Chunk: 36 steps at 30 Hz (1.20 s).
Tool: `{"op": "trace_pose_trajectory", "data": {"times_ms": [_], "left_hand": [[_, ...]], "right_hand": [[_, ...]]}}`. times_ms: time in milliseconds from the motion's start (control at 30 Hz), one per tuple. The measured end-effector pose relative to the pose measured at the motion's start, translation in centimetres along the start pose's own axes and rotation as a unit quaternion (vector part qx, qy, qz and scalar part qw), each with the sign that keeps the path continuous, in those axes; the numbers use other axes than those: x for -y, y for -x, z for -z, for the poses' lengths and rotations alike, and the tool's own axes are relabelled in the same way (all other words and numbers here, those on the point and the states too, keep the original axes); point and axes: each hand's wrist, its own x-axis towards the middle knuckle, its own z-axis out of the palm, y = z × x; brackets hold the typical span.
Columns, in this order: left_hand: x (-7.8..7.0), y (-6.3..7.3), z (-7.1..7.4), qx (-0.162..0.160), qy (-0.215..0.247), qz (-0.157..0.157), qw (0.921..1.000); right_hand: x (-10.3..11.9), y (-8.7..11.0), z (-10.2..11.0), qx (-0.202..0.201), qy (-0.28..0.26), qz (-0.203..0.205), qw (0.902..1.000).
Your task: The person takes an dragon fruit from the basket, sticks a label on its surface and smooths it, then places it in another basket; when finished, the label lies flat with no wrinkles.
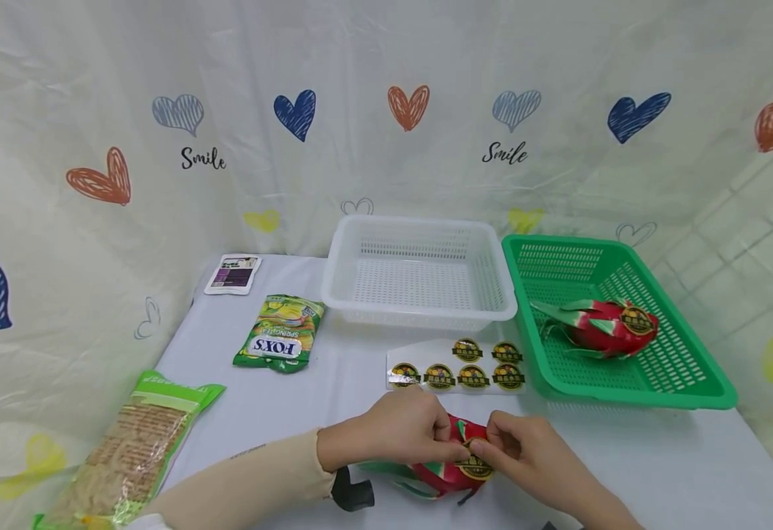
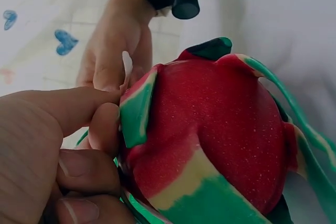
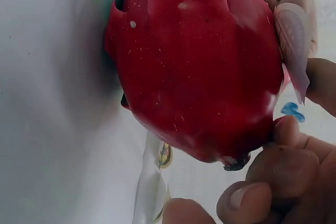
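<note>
A red dragon fruit with green-tipped scales lies on the table under both hands. A round black-and-gold sticker sits on its top side. In the right wrist view one side of the sticker stands away from the skin. My left hand pinches the sticker from the left, thumb on its face and the other fingers curled. From the right, my right hand pinches the sticker's edge with its thumb, fingers bent beside the fruit's end. Beyond the hands lies a sheet of matching stickers.
A white basket stands at the back. Right of it, a green basket holds another stickered dragon fruit. On the left lie a green Fox's candy bag, a small white-and-purple packet and a long clear-and-green food bag.
</note>
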Motion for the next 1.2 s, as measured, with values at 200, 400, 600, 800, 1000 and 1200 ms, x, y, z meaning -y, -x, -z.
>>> {"op": "trace_pose_trajectory", "data": {"times_ms": [200, 400, 600, 800, 1000, 1200], "left_hand": [[-0.2, -0.1, -0.1, -0.006, -0.009, 0.000, 0.9999], [-0.7, 0.1, -0.4, -0.034, -0.047, 0.001, 0.9983], [-1.5, 0.1, -1.0, -0.050, -0.134, 0.033, 0.9891], [-2.0, 0.1, -1.3, -0.063, -0.179, 0.051, 0.9805], [-1.6, 0.3, -1.3, -0.056, -0.156, 0.046, 0.9851], [-1.7, 0.2, -1.2, -0.051, -0.154, 0.056, 0.9852]], "right_hand": [[-0.5, 0.0, -0.4, -0.006, -0.024, -0.007, 0.9997], [-0.8, -0.1, -0.6, 0.004, -0.065, 0.002, 0.9979], [-0.6, 0.0, -0.8, -0.009, -0.027, -0.026, 0.9993], [-1.0, 0.3, -0.6, -0.003, 0.001, -0.001, 1.0000], [-1.9, 0.6, 0.1, 0.045, -0.051, 0.018, 0.9975], [-2.2, 0.5, 0.3, 0.049, -0.070, 0.018, 0.9962]]}}
